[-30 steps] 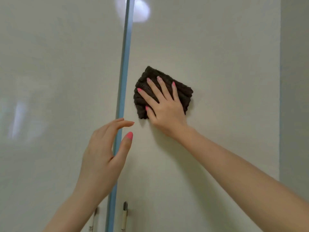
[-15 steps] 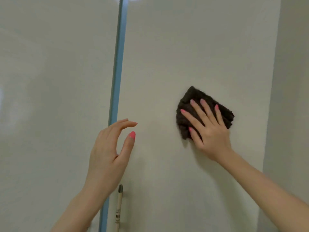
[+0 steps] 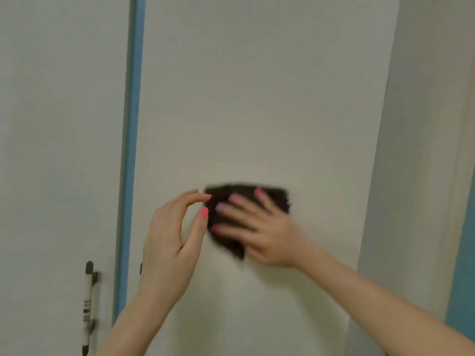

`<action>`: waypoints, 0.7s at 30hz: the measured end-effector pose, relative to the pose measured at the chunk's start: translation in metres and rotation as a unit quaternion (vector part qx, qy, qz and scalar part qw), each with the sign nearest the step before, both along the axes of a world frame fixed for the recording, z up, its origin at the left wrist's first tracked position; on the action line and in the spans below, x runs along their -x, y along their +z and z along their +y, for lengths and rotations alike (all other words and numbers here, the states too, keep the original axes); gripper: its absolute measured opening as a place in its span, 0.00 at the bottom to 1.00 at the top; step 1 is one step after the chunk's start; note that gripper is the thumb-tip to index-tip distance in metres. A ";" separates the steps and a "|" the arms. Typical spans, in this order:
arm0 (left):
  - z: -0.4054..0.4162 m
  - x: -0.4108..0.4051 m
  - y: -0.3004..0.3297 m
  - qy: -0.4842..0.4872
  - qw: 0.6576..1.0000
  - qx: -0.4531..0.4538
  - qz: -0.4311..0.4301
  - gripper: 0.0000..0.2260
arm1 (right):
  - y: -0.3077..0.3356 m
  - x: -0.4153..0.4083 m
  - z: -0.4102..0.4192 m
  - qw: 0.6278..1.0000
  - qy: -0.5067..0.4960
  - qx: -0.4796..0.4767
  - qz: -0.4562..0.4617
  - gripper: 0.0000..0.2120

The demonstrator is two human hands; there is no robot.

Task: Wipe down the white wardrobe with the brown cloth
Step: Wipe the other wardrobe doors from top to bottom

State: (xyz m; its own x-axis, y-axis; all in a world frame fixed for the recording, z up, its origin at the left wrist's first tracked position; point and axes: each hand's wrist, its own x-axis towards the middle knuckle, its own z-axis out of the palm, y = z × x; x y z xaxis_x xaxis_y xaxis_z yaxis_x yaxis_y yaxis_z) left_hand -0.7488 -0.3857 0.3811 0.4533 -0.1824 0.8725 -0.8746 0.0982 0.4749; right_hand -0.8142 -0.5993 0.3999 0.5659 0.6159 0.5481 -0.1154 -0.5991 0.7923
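Observation:
The white wardrobe [image 3: 257, 98] fills the view, its right door straight ahead. A dark brown cloth [image 3: 276, 199] lies flat against that door at mid height, blurred by motion. My right hand [image 3: 259, 227] presses on it with fingers spread, covering most of it. My left hand [image 3: 172, 240] hovers just left of the cloth, fingers curved and apart, holding nothing; its fingertips nearly meet the cloth's left edge.
A blue vertical strip [image 3: 131, 150] separates the two doors. A slim handle [image 3: 88, 304] hangs on the left door [image 3: 59, 124] at the lower left. The wardrobe's right edge meets a pale wall [image 3: 424, 124], with a blue band [image 3: 462, 265] further right.
My right hand has swept the cloth from upper left out to the right, then down and back left, close to my left hand. The view has dropped, so the door handles show.

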 end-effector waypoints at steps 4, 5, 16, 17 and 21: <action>-0.015 0.007 -0.010 0.001 1.000 0.006 0.021 0.12 | 0.036 0.029 -0.042 0.955 -0.015 -0.207 -0.210 0.25; -0.019 0.010 -0.013 0.001 1.000 0.006 0.025 0.11 | 0.021 0.030 -0.047 0.939 -0.011 -0.243 -0.241 0.25; -0.028 0.020 -0.030 0.036 0.999 -0.016 0.035 0.11 | -0.029 0.092 -0.114 0.999 -0.030 -0.029 -0.035 0.23; -0.029 0.020 -0.030 0.037 0.999 -0.012 0.037 0.10 | -0.006 0.091 -0.116 0.993 -0.028 -0.068 -0.090 0.23; -0.034 0.021 -0.039 0.047 0.998 -0.007 0.037 0.10 | 0.027 0.073 -0.104 0.915 0.014 -0.293 -0.278 0.24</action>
State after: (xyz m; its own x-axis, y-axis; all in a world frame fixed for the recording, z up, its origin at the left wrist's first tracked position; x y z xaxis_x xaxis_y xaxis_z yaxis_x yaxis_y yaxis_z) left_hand -0.7702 -0.4193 0.3424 0.5327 -0.1484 0.8332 -0.8418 0.0091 0.5398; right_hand -0.8873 -0.7029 0.4266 0.0874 0.1350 0.9870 -0.3812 -0.9108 0.1583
